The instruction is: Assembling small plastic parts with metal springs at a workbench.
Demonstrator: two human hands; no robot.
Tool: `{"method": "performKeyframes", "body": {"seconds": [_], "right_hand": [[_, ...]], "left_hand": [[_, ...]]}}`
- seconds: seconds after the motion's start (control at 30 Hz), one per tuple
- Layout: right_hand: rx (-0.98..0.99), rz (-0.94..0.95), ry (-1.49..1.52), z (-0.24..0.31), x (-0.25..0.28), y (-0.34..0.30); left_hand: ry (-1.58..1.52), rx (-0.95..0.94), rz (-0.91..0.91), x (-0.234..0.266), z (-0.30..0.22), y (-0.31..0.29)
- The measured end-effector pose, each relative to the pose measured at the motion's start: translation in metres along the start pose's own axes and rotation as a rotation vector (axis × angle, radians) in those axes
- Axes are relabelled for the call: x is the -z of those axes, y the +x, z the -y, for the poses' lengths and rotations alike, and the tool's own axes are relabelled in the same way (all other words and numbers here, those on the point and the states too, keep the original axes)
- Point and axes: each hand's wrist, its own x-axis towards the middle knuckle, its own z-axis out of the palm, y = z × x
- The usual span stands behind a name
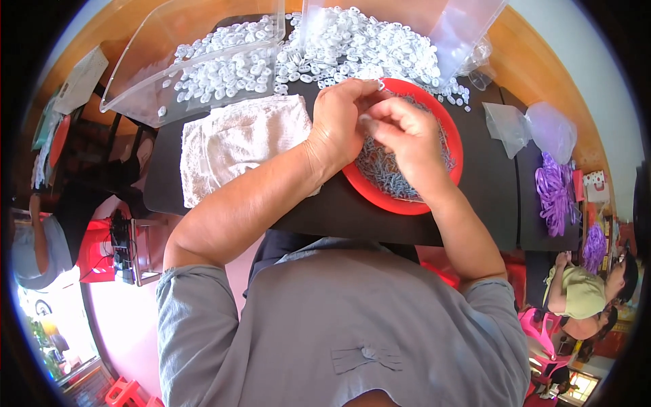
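My left hand (339, 121) is closed above the left rim of a red round basin (456, 166). A small white oval piece (381, 85) shows at its fingertips. My right hand (412, 136) meets it over the basin, thumb and fingers pinched together; anything between them is hidden. Many thin grey-blue strips or pins (386, 169) fill the basin, too small to name. Beyond my hands lies a heap of white oval pieces (380, 44), each with a hole or recess. A folded whitish cloth (237, 146) lies beside my left forearm.
A clear plastic tub (129, 91) lies tipped at the far left, with white pieces spilling out. Another clear container (468, 27) stands at the back. Clear plastic bags (553, 129) and purple strips (556, 193) lie to the right. Other people sit at both sides.
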Motion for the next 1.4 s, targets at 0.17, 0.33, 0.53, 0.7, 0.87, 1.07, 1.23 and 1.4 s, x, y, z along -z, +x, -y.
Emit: {"method": "performKeyframes", "body": {"seconds": [0.17,0.33,0.53,0.7,0.87,1.07,1.23,1.4], "right_hand": [[-0.213,-0.189,0.370,0.018,0.038,0.010],[-0.273,-0.193,0.463,0.009,0.049,0.011],[-0.238,-0.216,0.553,-0.001,0.046,0.010],[-0.230,-0.201,0.568,-0.001,0.046,0.010],[-0.245,-0.199,0.589,-0.004,0.047,0.009],[-0.238,-0.087,0.589,-0.006,0.045,0.007],[-0.209,0.061,0.303,-0.002,0.023,0.001],[-0.198,0.038,0.338,0.007,-0.002,-0.006]], "left_hand": [[0.233,-0.290,0.121,-0.003,0.002,-0.007],[0.492,-0.386,0.173,-0.006,0.006,-0.016],[0.568,-0.414,0.157,-0.008,0.007,-0.017],[0.563,-0.400,0.158,-0.006,0.007,-0.014],[0.572,-0.382,0.161,-0.008,0.004,-0.016],[0.378,-0.241,0.085,-0.004,0.000,-0.010],[0.348,-0.247,0.091,-0.004,-0.002,-0.008],[0.216,-0.128,0.010,-0.009,-0.002,-0.013]]}}
